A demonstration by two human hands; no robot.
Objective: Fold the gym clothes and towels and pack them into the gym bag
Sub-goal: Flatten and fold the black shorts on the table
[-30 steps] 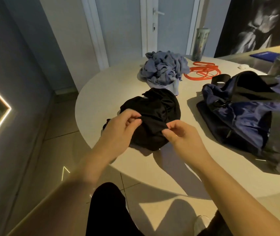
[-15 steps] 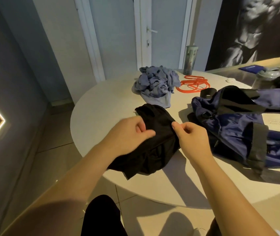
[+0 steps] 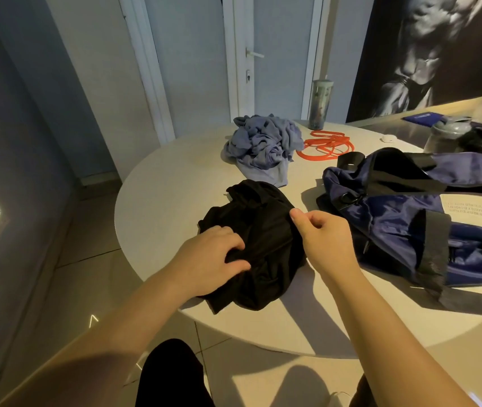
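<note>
L hand [image 3: 209, 258] fingers clench black garment [image 3: 266, 227], R hand [image 3: 326, 240] pinches its edge; garment bunched btwn both, bag [image 3: 395, 218] just past R fingers. Risk: slack cloth may slip pinch, fold goes crooked.

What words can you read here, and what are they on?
Bag, white label: a few lines of small print, too blurred to read.
Blue sheet at the back: a pale mark, too small to read.
Tumbler: only a pattern, no letters that can be made out.
Nothing else shows any words or numbers.
</note>
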